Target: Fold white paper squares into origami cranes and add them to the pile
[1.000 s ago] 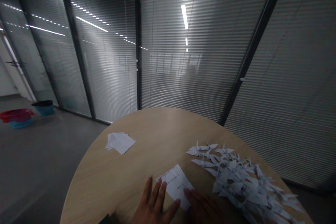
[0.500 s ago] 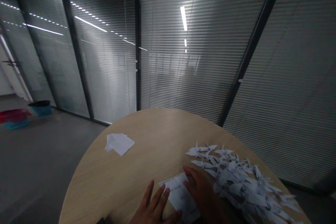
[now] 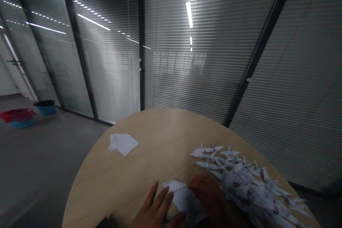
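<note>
A white sheet of paper (image 3: 187,203) with a printed line along its far edge lies on the round wooden table (image 3: 160,135) in front of me. My left hand (image 3: 157,206) rests with spread fingers on the sheet's left side and the wood beside it. At the sheet's far right corner, my right hand (image 3: 210,196) has its fingers curled together on the paper, and that corner bends inward. To the right of this hand spreads a heap of folded paper cranes (image 3: 245,181).
A small stack of white paper squares (image 3: 124,143) lies at the table's left. Glass partitions with blinds (image 3: 181,89) stand behind the table. On the floor at left are a bin with a red liner (image 3: 20,117) and a blue bin with a black liner (image 3: 45,108).
My right hand has closed its fingers at the far right corner of the sheet, which now curls inward. My left hand stays spread on the paper. The view has shifted slightly.
</note>
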`<state>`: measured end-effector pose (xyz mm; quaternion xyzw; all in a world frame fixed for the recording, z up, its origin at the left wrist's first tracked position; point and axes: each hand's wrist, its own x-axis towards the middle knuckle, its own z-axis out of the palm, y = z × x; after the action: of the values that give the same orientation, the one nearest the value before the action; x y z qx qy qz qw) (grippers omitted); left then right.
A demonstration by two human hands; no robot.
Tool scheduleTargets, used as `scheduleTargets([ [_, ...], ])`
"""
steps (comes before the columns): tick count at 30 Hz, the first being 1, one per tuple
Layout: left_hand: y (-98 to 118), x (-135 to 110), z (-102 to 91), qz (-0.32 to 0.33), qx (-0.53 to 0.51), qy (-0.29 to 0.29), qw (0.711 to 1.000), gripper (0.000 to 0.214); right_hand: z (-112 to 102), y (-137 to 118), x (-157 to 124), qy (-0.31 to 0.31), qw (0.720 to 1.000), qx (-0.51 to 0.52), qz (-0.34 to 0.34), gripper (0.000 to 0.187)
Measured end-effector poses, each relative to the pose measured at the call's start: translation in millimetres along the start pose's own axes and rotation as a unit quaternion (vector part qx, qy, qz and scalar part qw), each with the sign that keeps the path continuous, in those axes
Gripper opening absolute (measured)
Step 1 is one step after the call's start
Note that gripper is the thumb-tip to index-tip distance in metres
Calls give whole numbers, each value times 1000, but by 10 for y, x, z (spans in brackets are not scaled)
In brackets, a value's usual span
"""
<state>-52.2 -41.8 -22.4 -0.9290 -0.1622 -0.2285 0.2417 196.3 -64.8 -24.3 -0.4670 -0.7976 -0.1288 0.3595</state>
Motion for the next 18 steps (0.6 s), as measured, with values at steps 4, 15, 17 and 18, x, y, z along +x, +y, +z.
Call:
scheduleTargets([
  [4,1,14,-23,7,7,-18,1000,43,-86,30,-53,3,996,45,-72,23],
  [15,1,-37,46,4,-33,-27,999,52,-85,76,-147,-132,984,28,-119,32],
  [17,1,-41,44,3,-41,-29,999,52,-77,87,-159,-148,983,35,-105,33],
  [18,1,-41,42,1,-46,-27,999,53,-68,97,-170,-153,982,39,-99,33],
])
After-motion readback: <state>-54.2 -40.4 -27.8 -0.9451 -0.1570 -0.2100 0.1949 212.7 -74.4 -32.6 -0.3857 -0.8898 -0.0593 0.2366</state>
